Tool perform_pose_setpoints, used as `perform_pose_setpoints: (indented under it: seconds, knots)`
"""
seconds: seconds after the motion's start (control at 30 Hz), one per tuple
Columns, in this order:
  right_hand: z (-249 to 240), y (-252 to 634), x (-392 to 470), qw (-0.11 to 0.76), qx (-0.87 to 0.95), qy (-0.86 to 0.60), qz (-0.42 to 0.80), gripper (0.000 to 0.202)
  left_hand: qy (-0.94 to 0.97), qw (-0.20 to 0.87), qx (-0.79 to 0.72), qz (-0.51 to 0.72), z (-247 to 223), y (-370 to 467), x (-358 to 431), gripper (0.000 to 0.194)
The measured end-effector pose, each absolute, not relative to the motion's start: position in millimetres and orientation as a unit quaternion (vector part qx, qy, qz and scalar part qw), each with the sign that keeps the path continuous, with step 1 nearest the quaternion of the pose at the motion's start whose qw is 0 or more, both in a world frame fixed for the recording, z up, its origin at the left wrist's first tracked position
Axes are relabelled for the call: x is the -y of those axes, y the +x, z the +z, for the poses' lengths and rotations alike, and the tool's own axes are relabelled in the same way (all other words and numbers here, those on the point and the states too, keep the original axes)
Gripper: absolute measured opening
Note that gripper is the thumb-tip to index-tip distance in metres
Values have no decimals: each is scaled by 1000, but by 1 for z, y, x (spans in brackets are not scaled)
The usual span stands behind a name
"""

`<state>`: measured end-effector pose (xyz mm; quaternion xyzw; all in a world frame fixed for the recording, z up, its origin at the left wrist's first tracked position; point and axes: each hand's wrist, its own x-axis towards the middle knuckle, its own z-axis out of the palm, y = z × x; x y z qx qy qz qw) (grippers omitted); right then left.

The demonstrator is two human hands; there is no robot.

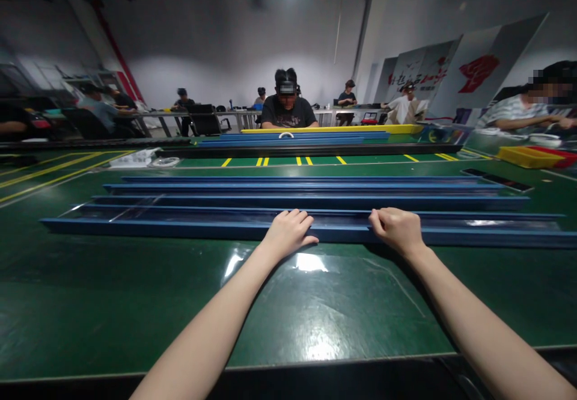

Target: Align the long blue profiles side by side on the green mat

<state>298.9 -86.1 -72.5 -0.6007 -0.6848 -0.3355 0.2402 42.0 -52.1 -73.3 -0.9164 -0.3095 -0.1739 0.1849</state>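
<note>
Head view: the left hand (291, 230) lies over the near wall of the nearest blue channel (171, 229), fingers draped across the rim and thumb low on the outer face; how tightly it presses cannot be told. The right hand (396, 230), a little way along the same wall, has its fingers curled together into a fist against it; what that grip is clamped on, if anything, is hidden.

The channel lies roughly parallel to the near edge of the green worktop (112, 304), set well back from it, its right end running out of view. Clear film (135, 209) shows inside it towards the left end. Just behind, more blue channels (270, 202) lie side by side.

A dark flat device (498, 180) rests beyond their right ends. Farther back, a long black strip (306, 151) runs across the worktop behind yellow tape marks. A white bundle (135, 158) sits towards the left edge, a yellow tray (523, 157) towards the right. A person (288, 111) sits at the far edge, facing this way.
</note>
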Motion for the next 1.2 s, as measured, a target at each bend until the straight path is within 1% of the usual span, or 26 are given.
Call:
perform_pose_setpoints:
  seconds: [0.17,0.23,0.5,0.93,1.2]
  knots:
    - [-75,280,84,240,731,-516,-376,38,-914,192,307,-182,-75,42,51,37]
    - [-76,273,83,240,739,-503,-377,37,-913,194,307,-185,-76,42,51,37]
    - [-76,272,79,263,723,-530,-357,37,-911,198,311,-185,-75,42,52,38]
    - [-74,298,81,259,697,-564,-359,37,-912,193,315,-179,-71,45,56,36]
    - [-74,300,84,264,688,-588,-333,40,-924,168,297,-175,-72,47,57,27]
